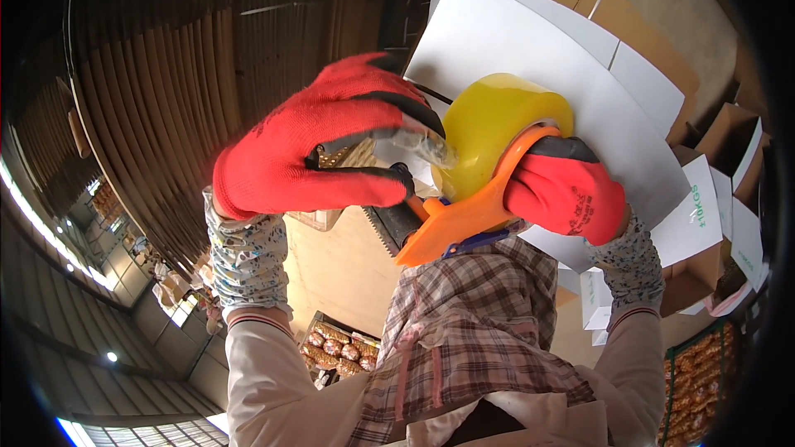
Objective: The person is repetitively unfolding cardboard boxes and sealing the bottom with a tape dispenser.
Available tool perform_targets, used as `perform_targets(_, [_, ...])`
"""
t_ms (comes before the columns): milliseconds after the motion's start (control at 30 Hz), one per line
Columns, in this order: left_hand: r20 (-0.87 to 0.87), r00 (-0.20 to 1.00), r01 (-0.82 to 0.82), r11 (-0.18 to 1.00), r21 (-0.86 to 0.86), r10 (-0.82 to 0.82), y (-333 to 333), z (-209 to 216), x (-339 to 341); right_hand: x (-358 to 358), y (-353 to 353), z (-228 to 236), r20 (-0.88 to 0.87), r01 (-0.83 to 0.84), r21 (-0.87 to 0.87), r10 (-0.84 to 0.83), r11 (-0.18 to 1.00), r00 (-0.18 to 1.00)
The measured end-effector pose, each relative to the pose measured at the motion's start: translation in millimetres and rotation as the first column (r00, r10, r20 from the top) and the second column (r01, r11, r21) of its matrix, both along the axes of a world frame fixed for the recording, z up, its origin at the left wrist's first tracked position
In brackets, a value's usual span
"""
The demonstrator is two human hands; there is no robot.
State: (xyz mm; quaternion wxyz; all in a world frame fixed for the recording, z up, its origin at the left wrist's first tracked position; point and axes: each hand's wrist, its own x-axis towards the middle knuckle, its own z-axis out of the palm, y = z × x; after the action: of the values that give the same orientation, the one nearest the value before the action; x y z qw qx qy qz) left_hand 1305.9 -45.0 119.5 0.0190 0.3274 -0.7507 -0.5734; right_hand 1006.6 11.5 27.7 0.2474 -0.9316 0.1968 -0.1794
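Note:
My right hand [571,194], in a red glove with dark-coated fingers, is closed round the orange tape dispenser [464,219]. A large roll of yellowish packing tape [505,124] is mounted on it, and the dispenser's toothed blade [383,230] points to the lower left. At the roll's left side is my left hand [319,136], gloved alike, with a gap between thumb and fingers. A crumpled clear strip of tape [426,147] lies against its fingertips and reaches toward the roll; whether it sticks to them I cannot tell.
Behind the roll are white cardboard sheets [530,41]. Stacked brown cardboard [157,116] stands at the left. Open cartons [729,190] sit at the right, and a filled mesh-sided crate [700,381] at the lower right. Packed goods [335,348] lie low near the middle.

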Motion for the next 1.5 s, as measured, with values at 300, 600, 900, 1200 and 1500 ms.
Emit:
perform_targets(300, [0.155,0.985,0.151,0.842,-0.518,-0.081,26,1,-22,7,5,12,-0.044,-0.051,0.036,0.052,0.998,0.998])
perform_targets(600, [0.021,1.0,-0.01,0.9,-0.436,0.021,45,7,-32,10,8,16,0.151,-0.268,0.087,0.254,0.959,0.955])
perform_targets(900, [0.143,0.561,-0.73,0.569,-0.378,0.815,39,6,38,-37,-4,54,0.085,-0.045,0.76,-0.031,0.648,0.996])
perform_targets(1200, [0.546,0.705,-0.536,0.844,-0.011,0.454,16,-184,40,8,28,45,-0.239,0.422,0.638,-0.355,0.644,0.904])
perform_targets(1500, [0.778,0.485,-0.3,0.912,-0.281,0.399,46,-197,25,25,18,53,-0.048,0.309,0.487,-0.328,0.817,0.943])
